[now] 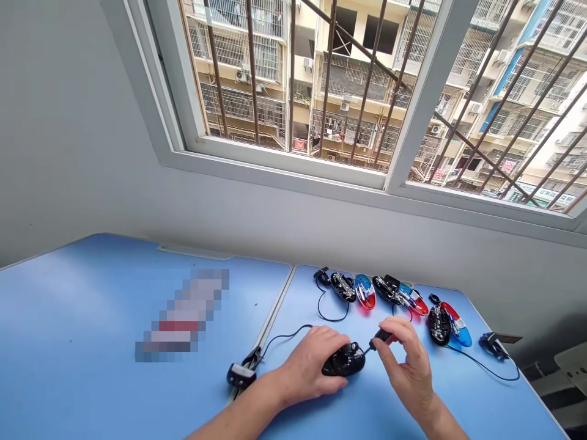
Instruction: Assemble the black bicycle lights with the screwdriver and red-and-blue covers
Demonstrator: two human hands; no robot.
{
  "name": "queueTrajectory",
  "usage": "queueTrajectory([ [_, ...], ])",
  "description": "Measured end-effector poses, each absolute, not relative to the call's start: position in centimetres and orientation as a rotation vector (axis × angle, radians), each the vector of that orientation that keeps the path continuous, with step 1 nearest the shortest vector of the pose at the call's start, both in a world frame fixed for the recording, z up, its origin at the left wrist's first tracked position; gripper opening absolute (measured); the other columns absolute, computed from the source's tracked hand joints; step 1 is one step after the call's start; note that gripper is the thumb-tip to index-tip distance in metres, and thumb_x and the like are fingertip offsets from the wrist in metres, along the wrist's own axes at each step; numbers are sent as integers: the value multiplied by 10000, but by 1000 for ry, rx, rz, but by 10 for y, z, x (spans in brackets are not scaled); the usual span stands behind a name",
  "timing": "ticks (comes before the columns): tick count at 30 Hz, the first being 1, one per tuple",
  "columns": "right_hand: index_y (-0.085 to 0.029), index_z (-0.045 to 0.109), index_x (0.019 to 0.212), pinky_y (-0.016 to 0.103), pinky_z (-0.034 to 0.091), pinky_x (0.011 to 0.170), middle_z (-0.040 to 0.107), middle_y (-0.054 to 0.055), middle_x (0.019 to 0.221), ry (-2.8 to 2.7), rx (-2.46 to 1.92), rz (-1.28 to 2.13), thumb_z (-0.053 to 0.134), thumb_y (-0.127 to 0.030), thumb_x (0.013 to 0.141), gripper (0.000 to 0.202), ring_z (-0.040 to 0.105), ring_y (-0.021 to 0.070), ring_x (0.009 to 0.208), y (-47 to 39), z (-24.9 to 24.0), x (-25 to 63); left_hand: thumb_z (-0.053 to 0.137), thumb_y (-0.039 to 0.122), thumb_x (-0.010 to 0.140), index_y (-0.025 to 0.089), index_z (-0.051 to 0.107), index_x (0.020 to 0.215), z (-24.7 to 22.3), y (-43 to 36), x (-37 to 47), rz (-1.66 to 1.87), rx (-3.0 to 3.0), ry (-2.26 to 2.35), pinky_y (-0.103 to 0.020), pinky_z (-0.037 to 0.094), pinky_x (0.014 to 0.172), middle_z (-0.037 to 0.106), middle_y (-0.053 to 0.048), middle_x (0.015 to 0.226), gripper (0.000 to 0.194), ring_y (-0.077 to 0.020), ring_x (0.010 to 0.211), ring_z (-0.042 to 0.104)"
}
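My left hand (314, 360) is wrapped around a black computer mouse (345, 360), pressing it to the blue table. The mouse looks opened, with small parts showing on its top. In my right hand (408, 360), thumb and fingers pinch the black handle of a small screwdriver (380, 337). Its thin shaft points left and down at the near end of the mouse; whether the tip touches a screw I cannot tell. From the mouse a black cable (287, 335) runs left to a black bundled end with a pale face (241, 374).
Opened black mice (343, 287) with cables stand along the back right, beside translucent red-and-blue covers (365, 291). A coiled cable (493, 346) lies near the right edge. A blurred patch (183, 315) covers something on the left. Behind are a wall and a barred window (321, 73).
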State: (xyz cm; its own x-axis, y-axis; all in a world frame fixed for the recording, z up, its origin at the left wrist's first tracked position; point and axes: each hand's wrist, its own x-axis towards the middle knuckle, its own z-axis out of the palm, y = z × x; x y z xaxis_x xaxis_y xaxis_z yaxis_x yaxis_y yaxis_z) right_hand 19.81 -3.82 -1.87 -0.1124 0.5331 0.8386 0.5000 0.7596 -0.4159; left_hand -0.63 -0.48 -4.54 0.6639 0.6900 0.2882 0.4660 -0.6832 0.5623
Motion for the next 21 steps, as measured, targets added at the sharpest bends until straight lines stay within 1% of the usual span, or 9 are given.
queueTrajectory([
  [3, -235, 533, 1184, 266, 516, 580, 608, 54, 964, -1754, -816, 31, 538, -28, 862, 382, 582, 166, 827, -39, -19, 197, 757, 169, 599, 217, 590, 999, -44, -5, -6, 671, 2427, 904, -347, 408, 804, 663, -8, 929, 436, -235, 872, 583],
  [7, -222, 508, 1232, 286, 538, 630, 634, 78, 1031, -1762, -845, 37, 504, -39, 879, 398, 601, 184, 901, -41, -21, 197, 754, 169, 595, 220, 590, 998, -44, -5, -6, 670, 2417, 904, -346, 411, 812, 660, -6, 927, 438, -234, 874, 585],
  [11, -220, 516, 1205, 300, 536, 645, 624, 89, 1044, -1791, -838, 44, 492, -42, 882, 370, 597, 201, 949, -41, -21, 198, 743, 181, 603, 225, 589, 999, -45, -5, -7, 675, 2422, 904, -349, 414, 806, 662, -9, 926, 426, -237, 869, 584],
  [14, -222, 526, 1182, 299, 526, 616, 598, 85, 1031, -1768, -840, 20, 550, -75, 870, 345, 588, 187, 872, -39, -20, 199, 739, 179, 606, 221, 590, 991, -45, -4, -6, 673, 2432, 911, -351, 415, 800, 660, -12, 913, 415, -239, 860, 585],
  [17, -232, 543, 1147, 278, 512, 576, 588, 52, 956, -1736, -840, -4, 577, -74, 860, 329, 564, 149, 751, -37, -19, 200, 732, 186, 612, 221, 587, 1001, -45, -4, -6, 677, 2435, 911, -352, 418, 802, 657, -19, 919, 416, -238, 857, 584],
  [19, -236, 549, 1137, 268, 514, 571, 600, 43, 931, -1734, -838, -3, 562, -60, 863, 325, 574, 148, 758, -37, -18, 200, 717, 192, 619, 227, 584, 1015, -46, -4, -6, 680, 2443, 911, -352, 419, 802, 657, -22, 927, 419, -236, 850, 582],
  [21, -236, 540, 1164, 273, 529, 588, 626, 53, 957, -1737, -852, 13, 536, -62, 875, 338, 600, 161, 802, -37, -18, 199, 702, 196, 624, 230, 581, 1025, -47, -4, -7, 682, 2452, 916, -352, 420, 797, 655, -23, 929, 420, -236, 844, 579],
])
